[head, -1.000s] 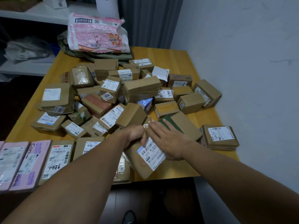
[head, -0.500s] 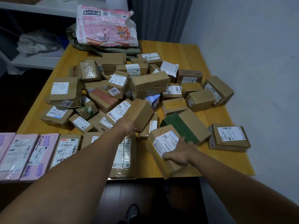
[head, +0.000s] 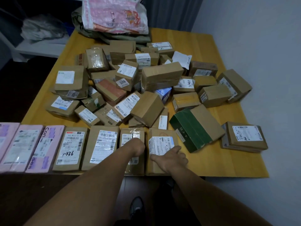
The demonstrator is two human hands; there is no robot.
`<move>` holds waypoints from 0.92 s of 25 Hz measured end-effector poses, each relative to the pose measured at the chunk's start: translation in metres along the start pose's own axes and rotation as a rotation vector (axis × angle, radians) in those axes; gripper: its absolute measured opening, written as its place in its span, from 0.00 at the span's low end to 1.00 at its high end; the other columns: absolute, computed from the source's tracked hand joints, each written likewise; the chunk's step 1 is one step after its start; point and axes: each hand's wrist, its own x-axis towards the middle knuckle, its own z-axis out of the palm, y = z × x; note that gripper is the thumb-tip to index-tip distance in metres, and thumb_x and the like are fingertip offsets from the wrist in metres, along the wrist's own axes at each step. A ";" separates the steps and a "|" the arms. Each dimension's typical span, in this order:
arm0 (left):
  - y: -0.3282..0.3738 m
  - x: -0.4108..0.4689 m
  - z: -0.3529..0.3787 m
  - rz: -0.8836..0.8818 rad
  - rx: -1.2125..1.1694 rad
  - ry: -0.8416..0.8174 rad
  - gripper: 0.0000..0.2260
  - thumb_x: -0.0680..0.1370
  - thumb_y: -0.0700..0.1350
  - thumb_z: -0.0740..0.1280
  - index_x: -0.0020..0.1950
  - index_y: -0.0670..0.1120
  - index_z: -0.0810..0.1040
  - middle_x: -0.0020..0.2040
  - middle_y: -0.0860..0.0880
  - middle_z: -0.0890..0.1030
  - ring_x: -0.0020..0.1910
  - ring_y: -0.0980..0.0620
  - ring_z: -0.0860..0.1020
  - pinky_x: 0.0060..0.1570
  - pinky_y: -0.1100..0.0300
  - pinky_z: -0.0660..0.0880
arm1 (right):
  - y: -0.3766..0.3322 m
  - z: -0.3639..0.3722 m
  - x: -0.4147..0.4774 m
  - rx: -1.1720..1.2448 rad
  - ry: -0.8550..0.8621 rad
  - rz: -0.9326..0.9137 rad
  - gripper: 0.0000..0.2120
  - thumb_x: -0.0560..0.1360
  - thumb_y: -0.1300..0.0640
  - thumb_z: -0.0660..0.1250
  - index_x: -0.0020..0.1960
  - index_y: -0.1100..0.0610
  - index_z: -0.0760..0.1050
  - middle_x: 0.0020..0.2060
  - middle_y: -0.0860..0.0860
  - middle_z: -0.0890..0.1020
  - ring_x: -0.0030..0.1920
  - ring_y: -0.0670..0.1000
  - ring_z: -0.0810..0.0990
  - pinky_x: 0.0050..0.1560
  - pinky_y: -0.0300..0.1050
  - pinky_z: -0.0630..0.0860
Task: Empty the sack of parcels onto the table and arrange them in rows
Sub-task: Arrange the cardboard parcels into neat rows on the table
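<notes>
Looking down at a yellow wooden table [head: 187, 39], you face a loose heap of brown parcels [head: 161, 74] in its middle, with a green sack [head: 127, 38] at the far edge. A neat row [head: 71, 147] lines the near edge. Your right hand [head: 170, 158] lies spread and relaxed on the row's last box [head: 160, 142]. Your left hand [head: 138, 147] rests just beside it, fingers hidden, so its grip cannot be told.

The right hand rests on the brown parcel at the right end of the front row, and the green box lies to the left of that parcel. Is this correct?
Not quite. The head view shows the green box to the right of the brown parcel, not to the left. The right hand does rest on that parcel at the right end of the front row.
</notes>
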 end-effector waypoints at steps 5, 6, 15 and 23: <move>-0.010 0.010 -0.001 0.053 -0.027 -0.020 0.15 0.82 0.34 0.55 0.65 0.31 0.75 0.68 0.35 0.74 0.66 0.39 0.73 0.62 0.55 0.69 | -0.013 0.013 0.006 -0.003 0.036 0.026 0.69 0.62 0.23 0.70 0.80 0.62 0.36 0.74 0.63 0.60 0.72 0.63 0.62 0.69 0.52 0.62; -0.011 0.009 0.000 0.056 -0.034 -0.008 0.15 0.83 0.34 0.55 0.66 0.31 0.75 0.68 0.35 0.74 0.66 0.39 0.73 0.62 0.55 0.69 | -0.016 0.014 0.008 -0.004 0.031 0.017 0.70 0.61 0.23 0.70 0.80 0.62 0.35 0.73 0.63 0.59 0.71 0.63 0.62 0.70 0.53 0.62; -0.015 0.009 0.001 0.125 0.137 0.042 0.14 0.83 0.37 0.56 0.62 0.32 0.76 0.63 0.34 0.77 0.62 0.38 0.76 0.51 0.54 0.72 | -0.012 0.010 0.009 -0.062 -0.052 -0.072 0.64 0.68 0.31 0.73 0.80 0.64 0.36 0.75 0.62 0.59 0.73 0.62 0.63 0.70 0.51 0.65; 0.020 0.007 0.008 0.162 -0.036 0.121 0.08 0.76 0.38 0.64 0.53 0.36 0.76 0.53 0.39 0.80 0.52 0.39 0.79 0.44 0.53 0.75 | 0.001 -0.016 0.020 -0.160 -0.098 -0.187 0.31 0.74 0.49 0.70 0.72 0.56 0.62 0.65 0.54 0.77 0.63 0.56 0.77 0.53 0.46 0.74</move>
